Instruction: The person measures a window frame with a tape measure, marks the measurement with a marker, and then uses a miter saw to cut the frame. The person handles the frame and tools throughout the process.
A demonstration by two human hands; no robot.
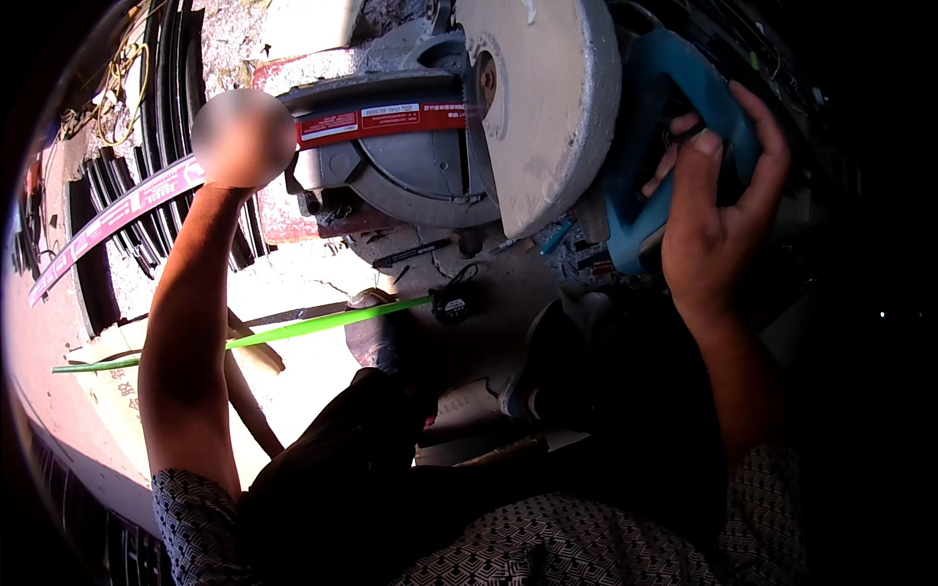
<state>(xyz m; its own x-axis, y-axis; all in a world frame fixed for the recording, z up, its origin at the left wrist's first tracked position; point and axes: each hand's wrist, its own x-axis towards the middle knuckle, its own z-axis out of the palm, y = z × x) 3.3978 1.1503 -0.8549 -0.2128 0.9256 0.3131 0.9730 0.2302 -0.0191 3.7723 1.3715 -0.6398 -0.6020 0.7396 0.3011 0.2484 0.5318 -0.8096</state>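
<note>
A long strip covered in red and pinkish printed film (pixel 415 119) lies across the grey bed (pixel 410 176) of a miter saw. Its other end curves out to the left. My left hand (pixel 242 139) is closed around the strip left of the blade guard; a blur covers its fingers. The large pale round guard (pixel 557 107) hides the blade and the strip beyond it. My right hand (pixel 718 205) wraps around the saw's teal loop handle (pixel 650 230), its thumb and fingers curling through the opening.
Several dark strips (pixel 127 210) lie at the left. A black tape measure (pixel 451 301) has its green tape (pixel 332 320) pulled out leftward across the floor. A pen (pixel 410 254) and small bits lie before the saw. My shoes are near the tape measure. The right side is dark.
</note>
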